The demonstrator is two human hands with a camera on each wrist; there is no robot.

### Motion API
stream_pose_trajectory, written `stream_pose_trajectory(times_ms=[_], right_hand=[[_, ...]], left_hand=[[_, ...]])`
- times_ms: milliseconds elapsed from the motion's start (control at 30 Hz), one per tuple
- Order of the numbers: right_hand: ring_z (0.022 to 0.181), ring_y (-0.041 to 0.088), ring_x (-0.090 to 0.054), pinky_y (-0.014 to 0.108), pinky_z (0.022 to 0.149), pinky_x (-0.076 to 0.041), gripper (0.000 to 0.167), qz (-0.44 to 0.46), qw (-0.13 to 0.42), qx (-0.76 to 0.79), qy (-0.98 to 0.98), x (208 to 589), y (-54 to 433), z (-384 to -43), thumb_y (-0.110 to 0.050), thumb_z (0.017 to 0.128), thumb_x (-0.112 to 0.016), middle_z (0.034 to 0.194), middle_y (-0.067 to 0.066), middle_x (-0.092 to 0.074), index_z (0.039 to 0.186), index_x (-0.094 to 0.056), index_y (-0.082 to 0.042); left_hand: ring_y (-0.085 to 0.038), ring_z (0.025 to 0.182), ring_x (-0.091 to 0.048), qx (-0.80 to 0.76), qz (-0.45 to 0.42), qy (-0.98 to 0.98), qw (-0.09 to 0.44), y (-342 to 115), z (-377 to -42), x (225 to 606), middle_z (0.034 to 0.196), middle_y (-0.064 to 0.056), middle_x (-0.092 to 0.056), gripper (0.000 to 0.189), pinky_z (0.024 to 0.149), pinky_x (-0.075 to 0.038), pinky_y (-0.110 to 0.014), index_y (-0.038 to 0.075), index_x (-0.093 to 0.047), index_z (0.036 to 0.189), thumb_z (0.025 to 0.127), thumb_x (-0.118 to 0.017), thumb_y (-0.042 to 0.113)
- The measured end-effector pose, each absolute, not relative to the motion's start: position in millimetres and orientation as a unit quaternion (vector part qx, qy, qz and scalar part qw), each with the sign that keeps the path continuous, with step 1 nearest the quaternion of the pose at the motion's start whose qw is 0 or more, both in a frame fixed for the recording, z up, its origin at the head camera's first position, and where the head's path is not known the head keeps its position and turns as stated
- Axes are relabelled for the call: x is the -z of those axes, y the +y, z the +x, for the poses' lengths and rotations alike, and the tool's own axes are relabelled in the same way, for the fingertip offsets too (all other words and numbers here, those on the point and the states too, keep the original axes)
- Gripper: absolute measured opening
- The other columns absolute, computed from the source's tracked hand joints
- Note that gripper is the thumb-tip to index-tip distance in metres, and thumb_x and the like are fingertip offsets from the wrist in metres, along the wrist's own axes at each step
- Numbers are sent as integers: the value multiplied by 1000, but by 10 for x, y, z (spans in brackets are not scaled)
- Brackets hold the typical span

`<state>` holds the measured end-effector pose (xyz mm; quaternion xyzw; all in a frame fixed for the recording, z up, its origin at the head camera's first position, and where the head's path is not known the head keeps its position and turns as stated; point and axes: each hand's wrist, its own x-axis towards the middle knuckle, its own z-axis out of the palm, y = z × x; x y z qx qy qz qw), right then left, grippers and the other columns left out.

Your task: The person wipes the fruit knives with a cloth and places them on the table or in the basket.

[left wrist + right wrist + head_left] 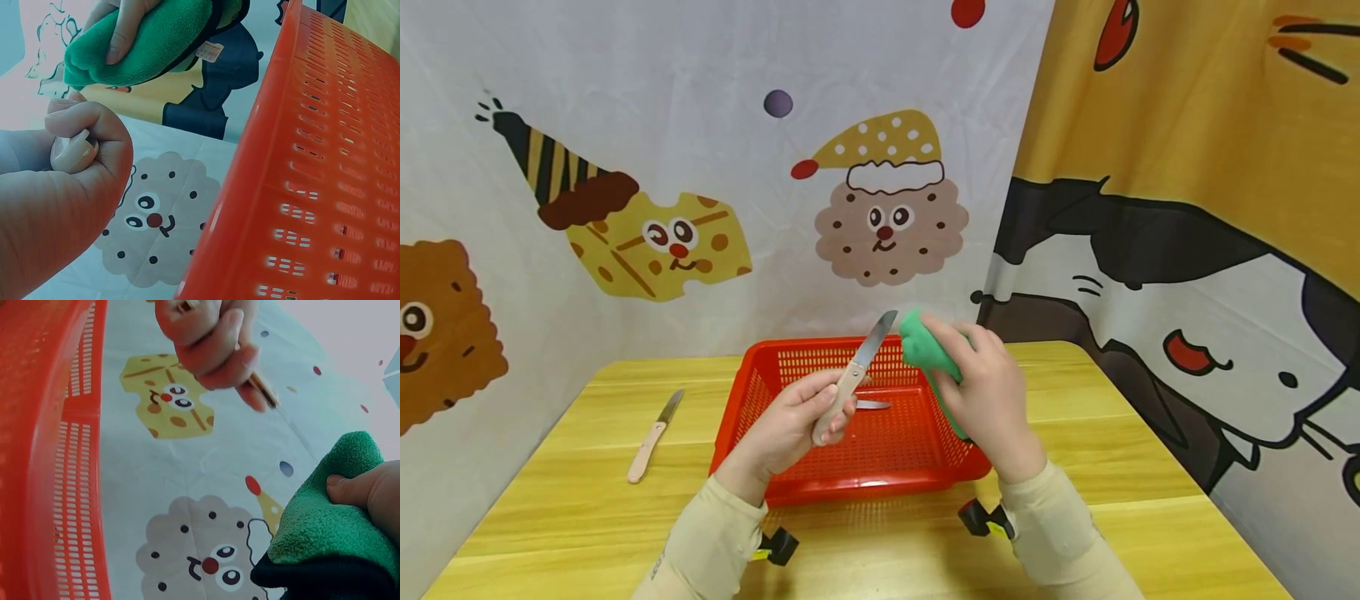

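My left hand (797, 408) pinches the pale handle of a small knife (852, 377), thumb on one side and fingers curled round. I think I hold it there so my skin is off the sharp part. The blade tilts up to the far right, over the red basket (865, 484). My right hand (988, 392) grips a green cloth (928, 350), bunched up thick, likely so its soft folds sit between my fingers and the blade. The tip is just beside the cloth; I cannot tell if they touch.

The basket sits in the middle of the desk (1082, 400), maybe so both hands can reach it. It is shiny plastic with rows of little holes. A second knife (873, 405) lies in it, but my left hand hides its handle. A third knife (656, 435) lies on the left, perhaps set apart so it does not get mixed up.

The cloth looks fuzzy like a towel, with a black edge and a small white tag (209, 51). The handles I see look like smooth wood, and the blades are thin, flat metal
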<state>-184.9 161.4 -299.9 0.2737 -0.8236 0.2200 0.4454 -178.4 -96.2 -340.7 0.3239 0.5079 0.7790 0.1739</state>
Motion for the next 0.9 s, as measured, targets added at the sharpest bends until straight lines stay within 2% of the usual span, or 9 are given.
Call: stream_pose_trajectory(times_ms=[133,333,900], right_hand=[[90,33,-62,47,65,-54,60,290,437,-216,-824,3004,1541,-1815,-2,76,-78,104,12,-65,130,-64,-23],[92,29,-63,44,69,-54,55,319,412,-227,-823,3050,1426,-1779,-6,79,-78,107,9,-66,129,-64,-24],[92,30,-63,43,72,-55,62,356,379,-202,-830,3115,1279,-1721,-6,78,-82,108,12,-65,133,-62,-26]], left_hand=[[-9,71,-49,-778,328,507,173,-964,-1790,3408,92,-4,-57,31,61,-43,-20,-1,-51,132,108,-34,9],[-9,70,-49,-779,325,508,172,-962,-1785,3407,92,-2,-58,29,61,-42,-20,7,-54,129,108,-34,10],[-9,69,-48,-768,333,521,167,-945,-1796,3442,89,-3,-54,28,60,-40,-21,11,-57,121,109,-32,12]])
